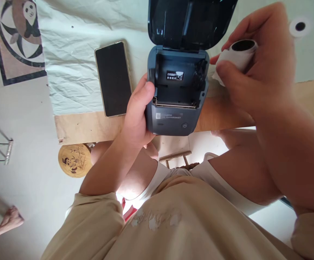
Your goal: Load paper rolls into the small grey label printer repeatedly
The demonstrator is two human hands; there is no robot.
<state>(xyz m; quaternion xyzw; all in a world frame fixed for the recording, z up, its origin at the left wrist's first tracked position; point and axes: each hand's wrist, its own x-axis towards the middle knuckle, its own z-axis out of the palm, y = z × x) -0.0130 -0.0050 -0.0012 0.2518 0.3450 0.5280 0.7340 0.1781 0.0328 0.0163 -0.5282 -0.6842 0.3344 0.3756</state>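
Observation:
A dark blue-grey label printer is in the middle of the head view, its black lid tipped up and back. Its paper bay shows no roll inside. My left hand grips the printer's left side, thumb near the bay's edge. To the right of the printer, my right hand is closed around a white paper roll with a dark hollow core. A loose end of the paper hangs toward the printer. The fingers behind the roll are partly hidden.
A phone lies left of the printer on the pale cloth over the wooden table. Another white roll stands at the far right. Below are a round stool and, far left, someone's foot.

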